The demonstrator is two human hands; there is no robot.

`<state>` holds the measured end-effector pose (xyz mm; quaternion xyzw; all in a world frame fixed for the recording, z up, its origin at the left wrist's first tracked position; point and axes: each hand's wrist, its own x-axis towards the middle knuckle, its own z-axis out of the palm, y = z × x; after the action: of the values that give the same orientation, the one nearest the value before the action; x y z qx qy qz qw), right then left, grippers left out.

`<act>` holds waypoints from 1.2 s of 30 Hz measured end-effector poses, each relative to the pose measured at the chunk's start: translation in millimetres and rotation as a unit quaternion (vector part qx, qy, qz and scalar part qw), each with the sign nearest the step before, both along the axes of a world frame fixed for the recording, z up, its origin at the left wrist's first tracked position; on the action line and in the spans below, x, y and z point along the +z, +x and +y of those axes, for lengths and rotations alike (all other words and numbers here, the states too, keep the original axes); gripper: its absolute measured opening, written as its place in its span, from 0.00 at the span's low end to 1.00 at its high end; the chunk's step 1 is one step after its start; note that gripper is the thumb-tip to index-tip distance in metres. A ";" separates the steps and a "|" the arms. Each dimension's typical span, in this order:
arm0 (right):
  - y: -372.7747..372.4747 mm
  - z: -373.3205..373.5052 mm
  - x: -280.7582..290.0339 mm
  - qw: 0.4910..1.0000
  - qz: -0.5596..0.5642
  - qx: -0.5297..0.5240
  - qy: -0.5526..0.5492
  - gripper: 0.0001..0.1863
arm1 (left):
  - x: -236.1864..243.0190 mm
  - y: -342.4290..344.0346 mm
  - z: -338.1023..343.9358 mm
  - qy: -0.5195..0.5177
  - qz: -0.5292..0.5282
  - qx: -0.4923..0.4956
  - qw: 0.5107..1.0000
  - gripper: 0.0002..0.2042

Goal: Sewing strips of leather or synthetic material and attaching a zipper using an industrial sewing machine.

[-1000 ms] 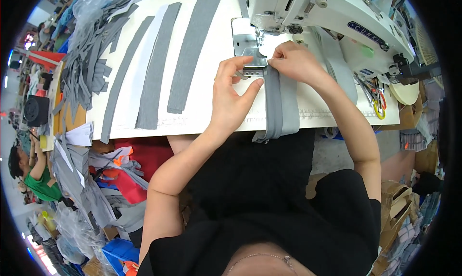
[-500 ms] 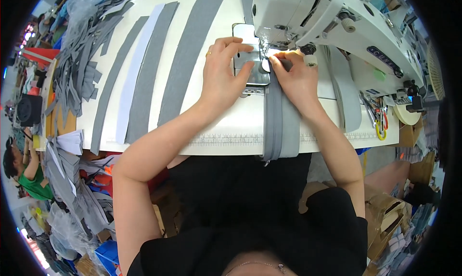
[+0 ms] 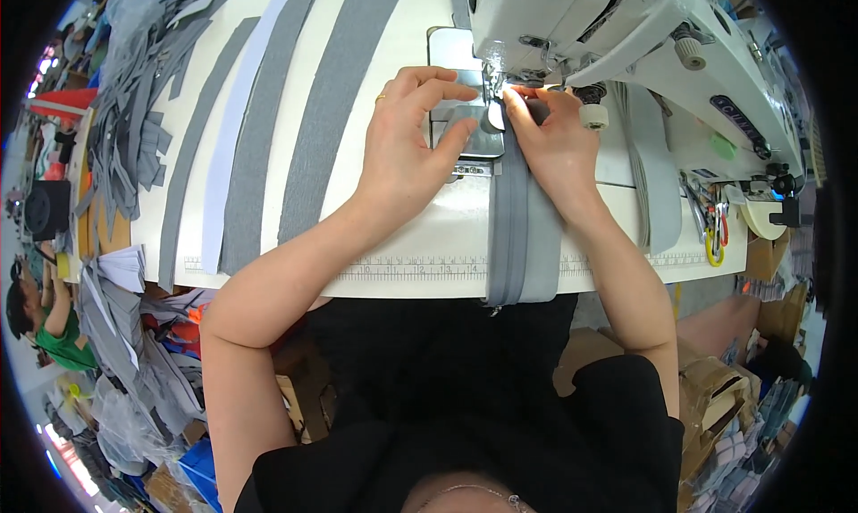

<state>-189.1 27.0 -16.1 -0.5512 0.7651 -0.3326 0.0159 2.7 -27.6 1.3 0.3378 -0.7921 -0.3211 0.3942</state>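
Note:
A grey zipper strip (image 3: 508,236) with a wider grey fabric strip (image 3: 542,245) along its right side runs from the sewing machine's presser foot (image 3: 494,113) down over the table's near edge. A small zipper pull (image 3: 496,311) hangs at that edge. My right hand (image 3: 559,147) pinches the grey fabric strip just right of the presser foot; its curled fingers are partly hidden behind the thumb. My left hand (image 3: 407,138) hovers over the metal needle plate (image 3: 483,144), fingers spread, with nothing in it. The white sewing machine (image 3: 617,30) rises over the right hand.
Several grey strips (image 3: 335,102) and a pale strip (image 3: 237,129) lie on the table at left, beside a heap of grey strips (image 3: 116,147). Folded grey fabric (image 3: 657,182) and scissors (image 3: 715,231) are at right. Someone in a green shirt (image 3: 67,339) works far left.
The view has shifted slightly. My left thumb and fingers stay spread near the plate, and my right hand keeps its pinch beside the presser foot.

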 end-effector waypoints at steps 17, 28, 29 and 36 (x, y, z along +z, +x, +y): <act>1.9 -1.1 9.1 0.989 -0.110 -0.057 0.079 0.21 | 4.2 0.1 5.1 0.031 -0.018 -0.004 0.999 0.11; 2.2 -3.8 -3.7 0.998 -0.051 -0.019 -0.031 0.13 | 4.2 1.6 -4.2 -0.012 0.030 -0.017 0.999 0.09; 1.3 -3.8 -5.4 0.999 -0.015 -0.018 -0.043 0.13 | 8.9 6.3 -6.8 0.011 0.028 -0.008 1.000 0.09; -7.2 7.9 14.4 0.989 -0.023 0.005 0.143 0.22 | 27.5 85.7 -56.8 -0.081 -0.253 0.136 0.954 0.23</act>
<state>-196.2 34.9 -1.8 -0.5396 0.8012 -0.2324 0.1138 88.4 -84.4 28.9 0.4795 -0.8359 -0.1033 0.2464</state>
